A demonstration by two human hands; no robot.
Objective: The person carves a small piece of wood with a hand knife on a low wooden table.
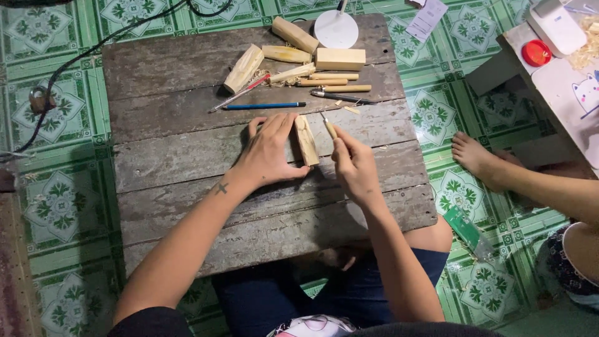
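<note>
My left hand presses flat on a pale wooden piece lying on the dark plank board, holding its left side. Just to the right of that wood, my right hand grips a small carving tool with a wooden handle, its tip pointing up and away beside the piece's upper end.
At the board's far edge lie several wood blocks, carved pieces, wooden-handled tools, a blue pencil and a white round lamp base. Another person's foot rests on the green tiled floor at right. A cable runs at left.
</note>
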